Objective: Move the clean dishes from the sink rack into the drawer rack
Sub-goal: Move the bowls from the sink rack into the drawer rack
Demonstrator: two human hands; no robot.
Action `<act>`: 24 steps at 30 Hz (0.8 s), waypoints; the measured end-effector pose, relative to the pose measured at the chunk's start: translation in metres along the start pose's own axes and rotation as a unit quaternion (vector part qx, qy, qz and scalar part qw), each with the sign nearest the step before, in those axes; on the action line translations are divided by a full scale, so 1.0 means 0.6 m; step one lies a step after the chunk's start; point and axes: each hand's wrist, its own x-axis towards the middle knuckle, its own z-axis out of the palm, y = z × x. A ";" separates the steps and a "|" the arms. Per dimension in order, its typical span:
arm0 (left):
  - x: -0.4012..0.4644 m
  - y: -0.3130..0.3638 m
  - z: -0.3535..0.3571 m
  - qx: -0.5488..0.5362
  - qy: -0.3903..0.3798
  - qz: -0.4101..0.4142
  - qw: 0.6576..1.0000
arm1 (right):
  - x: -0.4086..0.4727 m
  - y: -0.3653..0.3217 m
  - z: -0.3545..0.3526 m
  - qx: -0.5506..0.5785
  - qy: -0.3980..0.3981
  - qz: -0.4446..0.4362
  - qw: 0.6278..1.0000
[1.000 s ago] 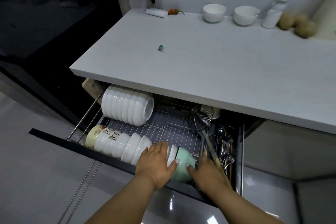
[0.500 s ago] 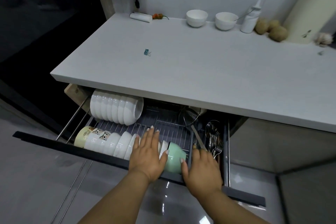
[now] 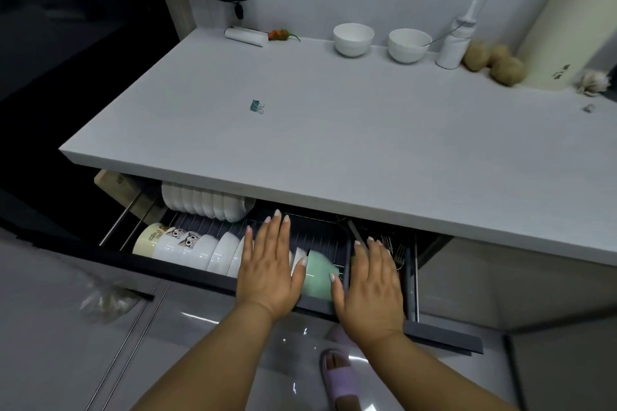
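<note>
So the thing that matters here is the mint green bowl (image 3: 317,277) sitting right between the two hands, lower middle of the frame. It's on its side in the drawer rack (image 3: 320,237), at the right-hand end of the front row of white bowls (image 3: 213,252), with its axis running left-right along that row. The left hand (image 3: 268,272) is flat, fingers straight and spread a bit, lying over the white bowls just left of the green one, thumb tip touching its left side. The right hand (image 3: 375,287) is also flat with straight fingers, over the rack's divider and the cutlery section (image 3: 395,248), thumb touching the bowl's right edge. Neither hand is gripping anything, both just rest there.

Both hands are about equally near the bowl, one on each flank, so it looks seated and nothing needs grabbing. My guess is the next move is pulling both hands out toward the bottom of the frame, or pushing on the drawer front (image 3: 444,337), which sits right under the wrists. The white surface (image 3: 334,143) overhangs the back row of bowls (image 3: 203,202), so fingers should clear that edge.
</note>
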 end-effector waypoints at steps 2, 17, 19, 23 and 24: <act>0.021 0.002 0.002 0.001 0.007 0.004 1.000 | 0.022 0.005 0.005 0.003 0.026 -0.012 1.000; 0.123 -0.013 0.020 0.060 0.059 0.105 0.991 | 0.172 0.044 0.026 -0.100 0.122 -0.190 0.969; 0.127 -0.017 0.016 0.071 0.068 0.123 0.987 | 0.182 0.050 0.034 -0.112 0.133 -0.202 0.964; 0.143 -0.020 0.013 0.094 0.120 0.147 0.977 | 0.196 0.049 0.047 -0.121 0.204 -0.198 0.951; 0.149 -0.018 0.014 0.098 0.127 0.144 0.976 | 0.199 0.045 0.049 -0.124 0.221 -0.196 0.947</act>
